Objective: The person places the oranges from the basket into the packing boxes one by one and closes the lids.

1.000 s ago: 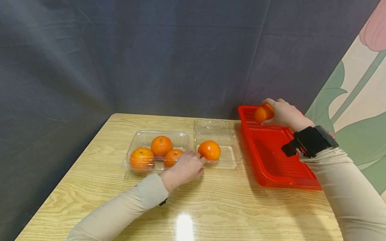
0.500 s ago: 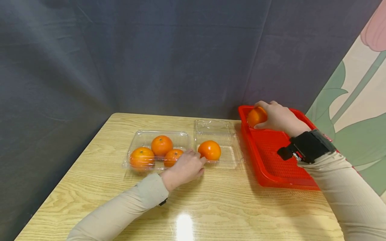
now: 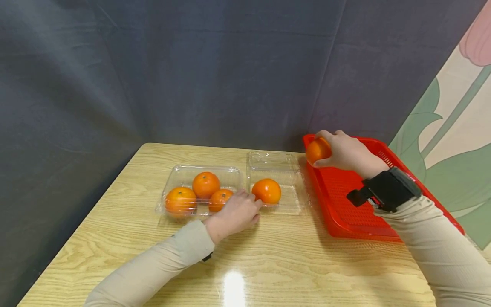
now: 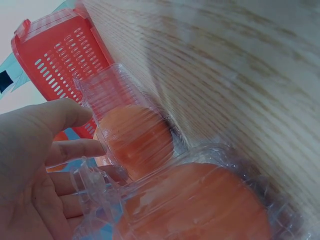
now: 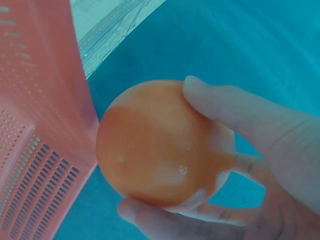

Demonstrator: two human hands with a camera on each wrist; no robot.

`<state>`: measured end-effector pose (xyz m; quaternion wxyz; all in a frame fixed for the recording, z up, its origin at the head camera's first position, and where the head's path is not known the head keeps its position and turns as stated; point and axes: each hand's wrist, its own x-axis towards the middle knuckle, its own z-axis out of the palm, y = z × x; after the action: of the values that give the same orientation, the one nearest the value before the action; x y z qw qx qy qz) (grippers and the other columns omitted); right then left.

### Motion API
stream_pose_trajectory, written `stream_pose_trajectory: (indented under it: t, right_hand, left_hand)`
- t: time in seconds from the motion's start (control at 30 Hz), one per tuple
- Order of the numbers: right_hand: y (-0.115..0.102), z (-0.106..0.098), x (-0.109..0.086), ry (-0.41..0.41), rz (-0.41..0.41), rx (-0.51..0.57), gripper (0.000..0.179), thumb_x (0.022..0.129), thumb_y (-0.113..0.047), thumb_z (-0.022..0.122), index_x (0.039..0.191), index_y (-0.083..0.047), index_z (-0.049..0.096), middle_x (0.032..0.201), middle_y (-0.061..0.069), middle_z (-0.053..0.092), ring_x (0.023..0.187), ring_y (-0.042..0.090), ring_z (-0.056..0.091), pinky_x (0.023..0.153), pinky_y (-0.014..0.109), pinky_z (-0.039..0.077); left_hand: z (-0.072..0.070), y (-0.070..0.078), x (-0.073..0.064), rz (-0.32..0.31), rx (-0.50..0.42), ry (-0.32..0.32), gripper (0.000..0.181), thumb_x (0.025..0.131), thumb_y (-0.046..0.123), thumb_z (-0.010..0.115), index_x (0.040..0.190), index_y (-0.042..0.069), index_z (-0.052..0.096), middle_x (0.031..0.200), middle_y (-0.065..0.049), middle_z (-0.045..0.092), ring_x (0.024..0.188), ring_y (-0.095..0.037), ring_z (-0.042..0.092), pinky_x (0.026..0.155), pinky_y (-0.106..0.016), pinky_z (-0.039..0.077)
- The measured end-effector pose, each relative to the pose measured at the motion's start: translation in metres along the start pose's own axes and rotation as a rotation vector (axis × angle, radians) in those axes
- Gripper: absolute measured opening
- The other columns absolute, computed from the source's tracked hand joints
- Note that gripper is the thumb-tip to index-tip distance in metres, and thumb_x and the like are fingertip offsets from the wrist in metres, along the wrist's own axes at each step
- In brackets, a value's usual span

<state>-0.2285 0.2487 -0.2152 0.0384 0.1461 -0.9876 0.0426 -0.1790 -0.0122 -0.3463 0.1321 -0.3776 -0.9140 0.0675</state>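
Note:
In the head view, my right hand grips an orange above the left rim of a red plastic basket. Fingers and thumb curve round the fruit in the right wrist view. At the table's middle, my left hand pinches the front rim of a transparent plastic box, its thumb and fingertips at that edge in the left wrist view. One orange sits in this box, on its left side. Left of it, another transparent box bears three oranges.
A light wood-grain table carries everything. The dark curtain hangs right behind its back edge. Flower-patterned cloth lies beyond the basket on the right. The open box's raised lid stands at the back.
My right hand has moved left with the orange, from over the basket's back part to its left rim. The left hand and both boxes stay where they were.

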Motion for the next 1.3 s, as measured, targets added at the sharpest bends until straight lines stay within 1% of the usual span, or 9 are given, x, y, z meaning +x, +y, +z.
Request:
stream_pose_trajectory:
  t: [0.27, 0.37, 0.5, 0.7, 0.9, 1.1, 1.3]
  right_hand:
    - [-0.009, 0.003, 0.001, -0.012, -0.027, -0.006, 0.060, 0.074, -0.028, 0.076, 0.124, -0.009, 0.048, 0.101, 0.023, 0.053, 0.079, 0.033, 0.053, 0.060, 0.037, 0.048]
    - [-0.012, 0.005, 0.001, -0.021, -0.036, -0.005, 0.060, 0.075, -0.029, 0.076, 0.125, -0.010, 0.048, 0.102, 0.022, 0.053, 0.078, 0.032, 0.054, 0.060, 0.037, 0.047]
    - [-0.017, 0.007, 0.003, -0.032, -0.053, -0.011, 0.062, 0.075, -0.029, 0.076, 0.126, -0.010, 0.048, 0.105, 0.023, 0.054, 0.081, 0.032, 0.054, 0.061, 0.037, 0.048]
    - [-0.025, 0.012, 0.005, -0.041, -0.059, -0.018, 0.061, 0.072, -0.027, 0.078, 0.123, -0.010, 0.049, 0.104, 0.021, 0.055, 0.081, 0.032, 0.055, 0.062, 0.039, 0.049]
    - [-0.031, 0.018, 0.008, -0.046, -0.065, -0.031, 0.060, 0.072, -0.028, 0.079, 0.123, -0.010, 0.051, 0.101, 0.020, 0.055, 0.075, 0.031, 0.056, 0.059, 0.037, 0.049]
    - [-0.035, 0.023, 0.011, -0.058, -0.073, -0.036, 0.058, 0.072, -0.027, 0.079, 0.121, -0.011, 0.052, 0.097, 0.019, 0.055, 0.073, 0.029, 0.055, 0.058, 0.035, 0.049]
    - [-0.040, 0.029, 0.012, -0.079, -0.075, -0.032, 0.057, 0.072, -0.025, 0.078, 0.121, -0.012, 0.052, 0.097, 0.020, 0.054, 0.068, 0.029, 0.055, 0.056, 0.035, 0.049]
  left_hand:
    - [0.001, 0.000, 0.000, 0.004, 0.001, 0.025, 0.020, 0.087, 0.031, 0.064, 0.097, 0.014, 0.066, 0.089, -0.002, 0.068, 0.088, -0.018, 0.067, 0.098, -0.036, 0.048]
    - [0.001, 0.000, 0.000, 0.006, 0.001, 0.026, 0.020, 0.087, 0.031, 0.064, 0.097, 0.014, 0.065, 0.089, -0.002, 0.068, 0.088, -0.018, 0.067, 0.098, -0.036, 0.047]
    - [0.001, 0.000, 0.000, 0.009, 0.005, 0.027, 0.020, 0.087, 0.031, 0.064, 0.097, 0.014, 0.065, 0.089, -0.003, 0.068, 0.088, -0.018, 0.067, 0.099, -0.037, 0.047]
    - [0.001, 0.000, 0.000, 0.008, 0.009, 0.029, 0.020, 0.087, 0.031, 0.064, 0.097, 0.014, 0.066, 0.088, -0.003, 0.068, 0.088, -0.018, 0.067, 0.099, -0.036, 0.047]
    - [0.001, 0.000, 0.000, 0.004, 0.005, 0.019, 0.021, 0.087, 0.031, 0.064, 0.098, 0.013, 0.066, 0.090, -0.003, 0.069, 0.090, -0.019, 0.067, 0.100, -0.037, 0.047]
    - [0.001, 0.000, 0.000, -0.002, 0.006, 0.005, 0.022, 0.087, 0.031, 0.064, 0.100, 0.013, 0.066, 0.091, -0.004, 0.069, 0.091, -0.019, 0.067, 0.101, -0.037, 0.046]
    - [0.000, 0.000, -0.001, 0.002, 0.019, 0.009, 0.023, 0.087, 0.031, 0.064, 0.100, 0.013, 0.066, 0.091, -0.003, 0.069, 0.090, -0.018, 0.067, 0.100, -0.036, 0.047]
